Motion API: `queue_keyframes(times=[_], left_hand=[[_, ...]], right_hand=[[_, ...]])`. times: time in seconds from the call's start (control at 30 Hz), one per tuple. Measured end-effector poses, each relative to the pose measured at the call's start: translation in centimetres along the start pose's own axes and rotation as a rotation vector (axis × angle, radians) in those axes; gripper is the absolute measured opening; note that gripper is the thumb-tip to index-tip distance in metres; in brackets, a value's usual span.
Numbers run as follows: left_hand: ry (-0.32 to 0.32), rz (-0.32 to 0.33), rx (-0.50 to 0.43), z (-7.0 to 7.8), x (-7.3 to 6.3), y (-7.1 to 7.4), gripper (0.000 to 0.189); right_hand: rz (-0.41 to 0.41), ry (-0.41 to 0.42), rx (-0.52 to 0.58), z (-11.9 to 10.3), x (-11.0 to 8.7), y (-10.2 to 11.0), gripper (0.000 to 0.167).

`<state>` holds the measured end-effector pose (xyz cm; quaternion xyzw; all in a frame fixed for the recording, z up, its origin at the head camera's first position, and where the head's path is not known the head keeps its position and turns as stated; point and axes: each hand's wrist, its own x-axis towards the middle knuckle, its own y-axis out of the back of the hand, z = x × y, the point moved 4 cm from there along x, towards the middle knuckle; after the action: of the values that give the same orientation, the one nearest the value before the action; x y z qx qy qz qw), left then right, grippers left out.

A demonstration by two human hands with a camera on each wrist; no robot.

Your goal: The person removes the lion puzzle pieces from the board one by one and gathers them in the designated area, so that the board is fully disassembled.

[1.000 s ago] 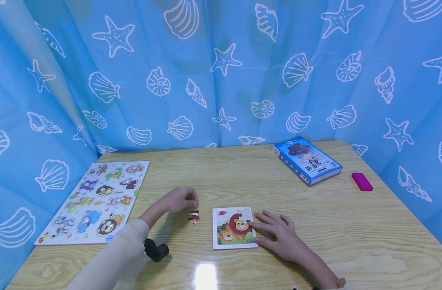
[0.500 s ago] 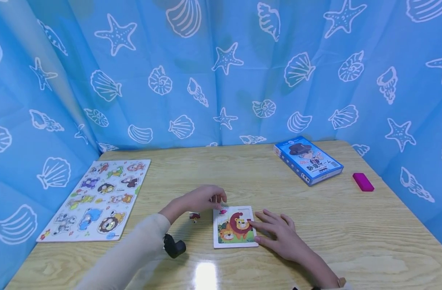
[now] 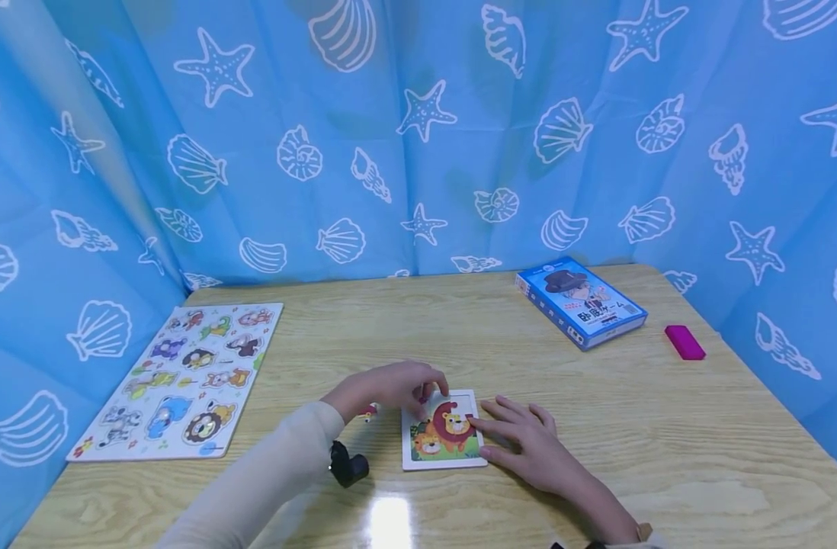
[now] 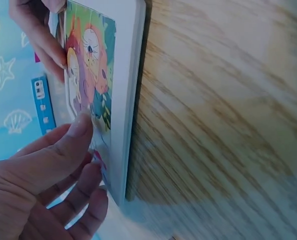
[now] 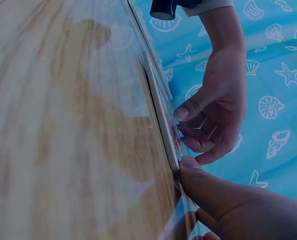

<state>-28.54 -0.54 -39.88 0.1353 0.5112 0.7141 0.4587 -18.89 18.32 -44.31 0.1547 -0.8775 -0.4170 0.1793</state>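
A small white-framed jigsaw puzzle (image 3: 444, 465) with a lion picture lies on the table. My left hand (image 3: 403, 385) is over its upper left part, thumb lowered to the picture and the other fingers loosely bent. In the left wrist view, a pink patch of the picture (image 4: 99, 159) shows beside those fingertips, and I see nothing pinched between them. My right hand (image 3: 528, 442) rests at the frame's right edge with fingers spread, the index fingertip on the picture. One loose puzzle piece (image 3: 368, 412) lies left of the frame, partly hidden by my left wrist.
A large animal peg board (image 3: 185, 381) lies at the left of the wooden table (image 3: 391, 320). At the back right is a blue game box (image 3: 583, 301), with a magenta block (image 3: 684, 342) beside it. A blue shell-patterned curtain (image 3: 363, 152) encloses the back and sides.
My left hand has moved right, from above the loose piece to over the puzzle's upper left part. The loose piece stays on the table. My right hand has kept its place.
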Motion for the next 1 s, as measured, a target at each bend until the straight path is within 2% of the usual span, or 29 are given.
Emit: queue_keyframes(times=[0.43,0.6,1.0], left_hand=[[-0.043,-0.04,0.04,0.63,0.35,0.03,0.04],[-0.02,-0.054,0.03,0.49,0.41,0.03,0.04],[-0.013,-0.09,0.035,0.25,0.89,-0.01,0.041]], right_hand=[[-0.002,-0.002,-0.008,-0.08,0.05,0.05,0.043],[-0.004,-0.001,-0.005,-0.1,0.08,0.03,0.042],[-0.001,0.011,-0.014,-0.15,0.1,0.0,0.042]])
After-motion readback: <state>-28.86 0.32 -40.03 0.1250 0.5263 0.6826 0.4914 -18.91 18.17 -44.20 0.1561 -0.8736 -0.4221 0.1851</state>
